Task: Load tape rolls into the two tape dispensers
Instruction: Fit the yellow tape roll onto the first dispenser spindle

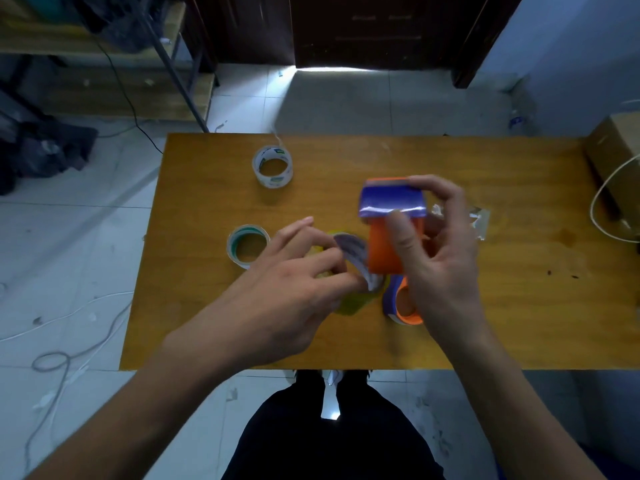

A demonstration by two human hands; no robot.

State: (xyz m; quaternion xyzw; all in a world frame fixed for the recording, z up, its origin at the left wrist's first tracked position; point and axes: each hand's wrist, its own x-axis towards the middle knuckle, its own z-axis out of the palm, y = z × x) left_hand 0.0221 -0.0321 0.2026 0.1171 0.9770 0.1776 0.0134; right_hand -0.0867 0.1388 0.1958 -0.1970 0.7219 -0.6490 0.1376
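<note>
A wooden table (207, 306) spreads beneath both hands. Beyond the right hand, at the table's far right edge, sits a cardboard box (614, 147) with a white cable (596, 202) looping beside it. Out past the left hand, white cords (62, 358) trail across the tiled floor (346, 105). Dark trousers (329, 441) show below the hands.

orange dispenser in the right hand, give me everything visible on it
The orange dispenser looks like glossy plastic, with a blue-purple plate or guard across its far end; motion blur hides finer parts. It is lifted above the wooden table, long axis running away from the person. The right hand grips it, thumb on the near face, fingers over the far end. The left hand pinches a strip at its lower left edge. Whether a roll is loaded cannot be told.
</note>
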